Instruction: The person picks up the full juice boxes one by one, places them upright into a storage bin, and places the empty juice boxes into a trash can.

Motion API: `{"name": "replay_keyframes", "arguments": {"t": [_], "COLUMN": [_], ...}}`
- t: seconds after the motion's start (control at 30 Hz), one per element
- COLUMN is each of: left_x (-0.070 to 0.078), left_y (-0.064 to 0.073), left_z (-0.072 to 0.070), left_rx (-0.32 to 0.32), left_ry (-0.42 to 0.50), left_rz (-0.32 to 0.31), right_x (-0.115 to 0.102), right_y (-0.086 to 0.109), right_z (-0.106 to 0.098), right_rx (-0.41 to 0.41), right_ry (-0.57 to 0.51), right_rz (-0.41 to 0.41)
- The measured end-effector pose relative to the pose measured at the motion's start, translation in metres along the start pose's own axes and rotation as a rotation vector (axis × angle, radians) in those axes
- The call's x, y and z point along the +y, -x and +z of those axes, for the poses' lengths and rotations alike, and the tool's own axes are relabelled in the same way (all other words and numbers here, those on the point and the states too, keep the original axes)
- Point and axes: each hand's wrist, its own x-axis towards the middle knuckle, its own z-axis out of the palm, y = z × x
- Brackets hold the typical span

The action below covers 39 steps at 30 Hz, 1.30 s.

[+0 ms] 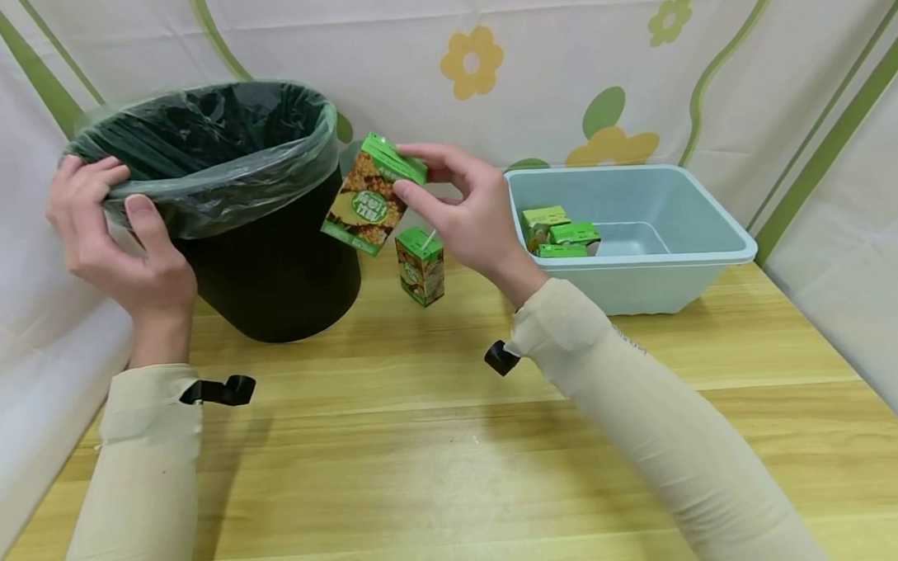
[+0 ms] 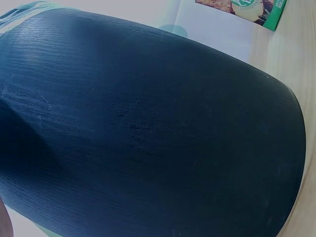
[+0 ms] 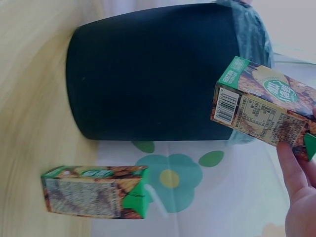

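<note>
My left hand (image 1: 113, 234) grips the near left rim of a black trash bin (image 1: 285, 270), which leans and is lined with a clear green plastic bag (image 1: 267, 184). In the left wrist view the bin's dark wall (image 2: 148, 123) fills most of the picture. Between thumb and fingers my right hand (image 1: 469, 210) pinches a green and brown drink carton (image 1: 368, 197), tilted in the air just right of the bin's rim. The right wrist view shows that carton's barcode side (image 3: 254, 116). Below it, a second drink carton (image 1: 421, 273) with a white straw stands upright on the table.
A light blue plastic basin (image 1: 642, 282) stands at the right with several green cartons (image 1: 566, 235) at its left end. Behind the wooden table (image 1: 396, 480) hangs a white curtain (image 1: 381, 35) with flower prints.
</note>
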Motion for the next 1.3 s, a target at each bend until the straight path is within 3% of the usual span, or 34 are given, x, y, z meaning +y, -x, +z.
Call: {"name": "replay_keyframes", "arguments": {"t": [0.2,0.53,0.7,1.1,1.3], "left_x": [0.0,0.001,0.003,0.005,-0.002], "left_y": [0.0,0.0,-0.001,-0.001,-0.001], "left_z": [0.0,0.0,0.0,0.002,0.002], "left_rx": [0.001,0.0,0.003,0.006,0.004], "left_ry": [0.004,0.004,0.012,0.018,0.006], "left_rz": [0.0,-0.003,-0.003,-0.008,-0.001], "right_x": [-0.012,-0.032,-0.039,-0.052,-0.054], "right_y": [-0.012,-0.024,-0.029,-0.041,-0.05], "right_z": [0.001,0.01,0.02,0.037,0.046], "right_rx": [0.028,0.094,0.128,0.195,0.209], "right_ry": [-0.057,-0.232,-0.32,-0.35,-0.325], "right_rz": [-0.031,0.083,0.097,0.129,0.139]}}
